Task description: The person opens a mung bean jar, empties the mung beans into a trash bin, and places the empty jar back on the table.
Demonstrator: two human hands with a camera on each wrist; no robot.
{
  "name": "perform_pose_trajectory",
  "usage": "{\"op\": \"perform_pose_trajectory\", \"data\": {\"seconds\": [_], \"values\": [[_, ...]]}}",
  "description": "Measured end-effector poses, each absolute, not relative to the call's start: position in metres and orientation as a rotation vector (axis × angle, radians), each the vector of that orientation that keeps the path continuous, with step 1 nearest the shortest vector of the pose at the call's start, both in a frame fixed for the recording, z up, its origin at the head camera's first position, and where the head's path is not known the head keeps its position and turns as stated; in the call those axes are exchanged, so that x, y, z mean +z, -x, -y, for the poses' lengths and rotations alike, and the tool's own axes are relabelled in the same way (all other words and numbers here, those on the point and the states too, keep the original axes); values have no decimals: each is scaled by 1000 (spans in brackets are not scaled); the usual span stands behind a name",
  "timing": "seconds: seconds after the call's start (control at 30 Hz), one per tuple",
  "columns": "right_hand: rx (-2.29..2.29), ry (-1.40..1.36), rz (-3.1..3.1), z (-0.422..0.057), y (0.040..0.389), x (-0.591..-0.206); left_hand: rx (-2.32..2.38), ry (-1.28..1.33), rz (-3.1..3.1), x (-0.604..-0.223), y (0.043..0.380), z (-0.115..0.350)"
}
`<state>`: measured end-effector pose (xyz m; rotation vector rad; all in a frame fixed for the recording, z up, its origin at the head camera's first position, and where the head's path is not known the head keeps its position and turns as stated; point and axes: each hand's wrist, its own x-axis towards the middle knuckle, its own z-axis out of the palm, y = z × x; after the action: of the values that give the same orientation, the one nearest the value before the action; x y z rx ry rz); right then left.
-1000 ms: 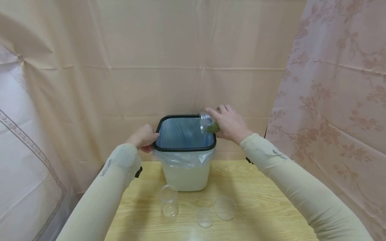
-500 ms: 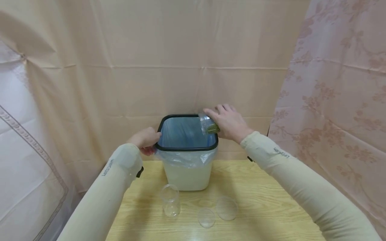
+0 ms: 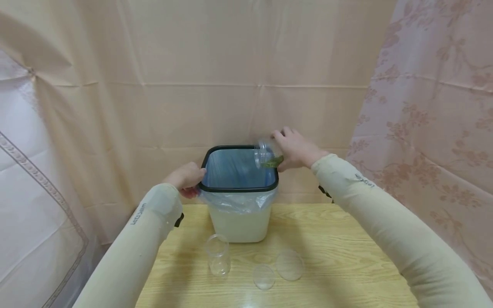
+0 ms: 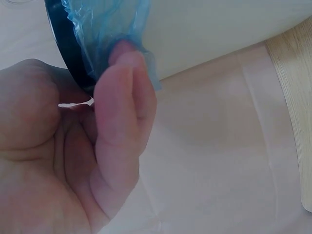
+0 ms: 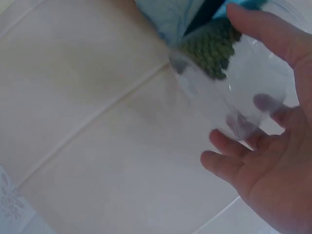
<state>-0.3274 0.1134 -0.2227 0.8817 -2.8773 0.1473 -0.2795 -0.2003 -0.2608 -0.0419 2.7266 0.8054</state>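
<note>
In the head view a pale bin with a black rim and a bluish plastic liner stands on the table. My left hand grips the rim's left side; in the left wrist view its fingers reach under the rim against the liner. My right hand holds a clear plastic jar on its side over the bin's right edge, mouth toward the bin. Small green pellets lie along the jar's lower side. In the right wrist view the thumb and fingers wrap the jar.
On the wooden table in front of the bin stands another clear jar. To its right lie two clear round lids, a smaller lid and a larger lid. A beige curtain hangs behind the bin.
My right hand has shifted a little to the right and its grip on the jar has turned; the jar lies more level, its pellets spread along the bottom. The left hand keeps its grip.
</note>
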Motion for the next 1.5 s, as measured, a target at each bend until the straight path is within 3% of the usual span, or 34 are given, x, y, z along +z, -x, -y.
{"op": "perform_pose_trajectory", "data": {"seconds": [0.57, 1.5], "values": [[223, -863, 3116, -113, 334, -193, 809, 51, -2743, -262, 280, 197], [129, -961, 3142, -96, 332, -184, 807, 86, -2731, -264, 280, 197]]}}
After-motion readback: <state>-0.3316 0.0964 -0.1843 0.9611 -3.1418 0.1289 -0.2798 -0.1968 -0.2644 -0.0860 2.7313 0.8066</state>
